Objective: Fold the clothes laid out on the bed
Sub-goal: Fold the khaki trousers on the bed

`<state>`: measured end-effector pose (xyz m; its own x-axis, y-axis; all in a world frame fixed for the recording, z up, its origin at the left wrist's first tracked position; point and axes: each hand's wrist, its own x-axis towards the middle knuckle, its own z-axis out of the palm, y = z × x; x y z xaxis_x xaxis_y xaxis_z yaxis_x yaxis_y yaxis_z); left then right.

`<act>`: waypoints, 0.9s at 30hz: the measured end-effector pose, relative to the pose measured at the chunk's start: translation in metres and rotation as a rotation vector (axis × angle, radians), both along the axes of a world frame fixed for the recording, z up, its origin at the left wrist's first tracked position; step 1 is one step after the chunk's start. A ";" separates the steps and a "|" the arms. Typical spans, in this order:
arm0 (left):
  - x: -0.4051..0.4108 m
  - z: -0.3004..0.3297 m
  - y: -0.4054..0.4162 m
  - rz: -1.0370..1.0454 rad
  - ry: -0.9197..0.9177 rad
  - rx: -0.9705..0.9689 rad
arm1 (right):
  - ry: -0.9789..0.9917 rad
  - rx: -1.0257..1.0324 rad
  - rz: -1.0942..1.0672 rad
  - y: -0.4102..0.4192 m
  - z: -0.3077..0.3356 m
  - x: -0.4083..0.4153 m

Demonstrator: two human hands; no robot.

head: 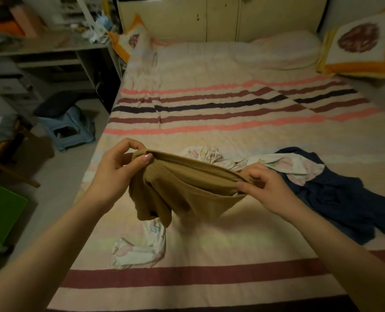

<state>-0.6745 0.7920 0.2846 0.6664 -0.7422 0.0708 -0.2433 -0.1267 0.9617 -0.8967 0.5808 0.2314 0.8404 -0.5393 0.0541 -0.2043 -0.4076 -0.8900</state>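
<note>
A tan knit garment [187, 190] hangs above the striped bed [232, 122], stretched by its ribbed edge between both hands. My left hand [117, 170] pinches the edge's left end with thumb on top. My right hand [263, 188] pinches the right end. The rest of the tan cloth droops in folds below. A white printed garment [139, 246] lies crumpled on the bed under it and shows again behind it [211, 156]. A dark blue garment [340, 194] lies spread at the right, partly under white printed cloth.
Pillows [284, 52] and an orange-edged cushion [362, 46] sit at the head of the bed. Left of the bed stand a blue plastic stool [67, 129], a cluttered desk [43, 48] and a green box [0, 221]. A cabinet [220, 16] backs the headboard.
</note>
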 end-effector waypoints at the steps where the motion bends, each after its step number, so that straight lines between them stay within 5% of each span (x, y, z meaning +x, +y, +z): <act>1: -0.001 0.009 0.003 0.001 -0.020 -0.002 | -0.011 0.002 0.005 0.001 0.008 -0.001; 9: -0.023 0.050 0.030 -0.018 -0.132 0.092 | -0.121 -0.076 0.010 0.015 0.062 -0.027; 13: -0.043 0.064 0.040 -0.020 -0.050 0.095 | -0.145 0.073 0.036 0.026 0.092 -0.050; 21: -0.072 0.088 0.060 -0.134 0.017 0.198 | 0.136 0.178 0.284 0.030 0.146 -0.107; 27: -0.095 0.101 0.059 -0.111 0.035 0.168 | 0.180 0.175 0.275 0.035 0.166 -0.140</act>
<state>-0.7698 0.8508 0.3852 0.5797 -0.8107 -0.0816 -0.2315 -0.2599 0.9375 -1.0365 0.6154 0.3975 0.9429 -0.2798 -0.1807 -0.2678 -0.3143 -0.9108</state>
